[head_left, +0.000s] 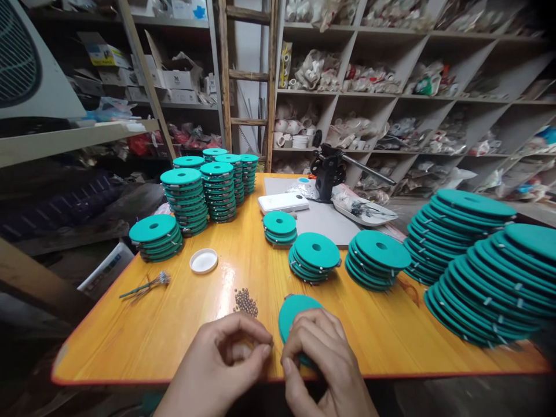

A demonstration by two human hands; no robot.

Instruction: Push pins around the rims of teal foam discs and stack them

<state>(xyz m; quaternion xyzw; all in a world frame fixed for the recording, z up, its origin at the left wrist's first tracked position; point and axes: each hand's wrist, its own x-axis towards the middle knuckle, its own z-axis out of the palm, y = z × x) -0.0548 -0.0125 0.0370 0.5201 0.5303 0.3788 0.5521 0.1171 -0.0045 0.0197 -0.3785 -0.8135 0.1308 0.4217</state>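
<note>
A teal-green round disc [290,315], like a flat spool, lies near the table's front edge. My right hand [319,347] curls over its right side, with fingers bent and closed at its edge and most of its lower half hidden. Just left of the disc, my left hand [232,353] is closed in a pinch, thumb and forefinger together. Whatever sits between those fingertips is too small to make out. A heap of small dark beads [245,302] lies on the table beyond my left hand.
Short spool stacks [315,258] stand ahead, with tall stacks at right [490,289] and back left [182,197]. A white lid [204,261], a wire bundle [145,286], a white box [283,202], a black hand press [329,176] and a tray [365,212] share the table [174,336].
</note>
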